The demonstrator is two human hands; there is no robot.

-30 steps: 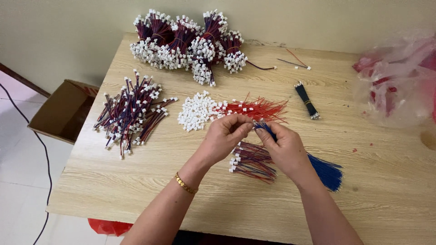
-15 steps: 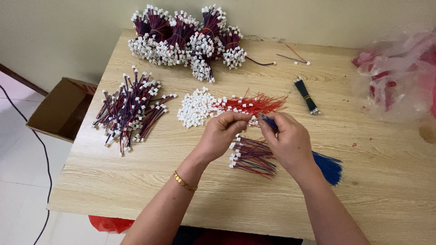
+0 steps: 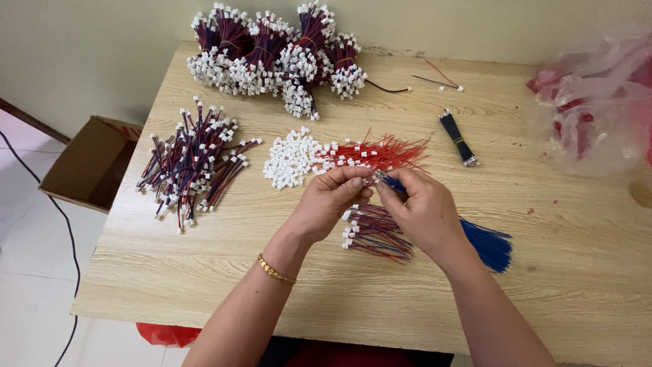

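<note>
Now both hands have drawn closer together above the desk [image 3: 204, 285]: the left hand [image 3: 333, 200] pinches a small white connector, the right hand [image 3: 421, 211] grips a blue wire [image 3: 485, 241] beside the red wires [image 3: 380, 153], seemingly mid-assembly.

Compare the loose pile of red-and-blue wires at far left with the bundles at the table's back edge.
The left pile lies spread and untied, wires fanned out; the back bundles are gathered tightly, connectors clustered into white heads. The back group is larger. Both hold red-and-blue wires with white connectors, away from both hands.
</note>
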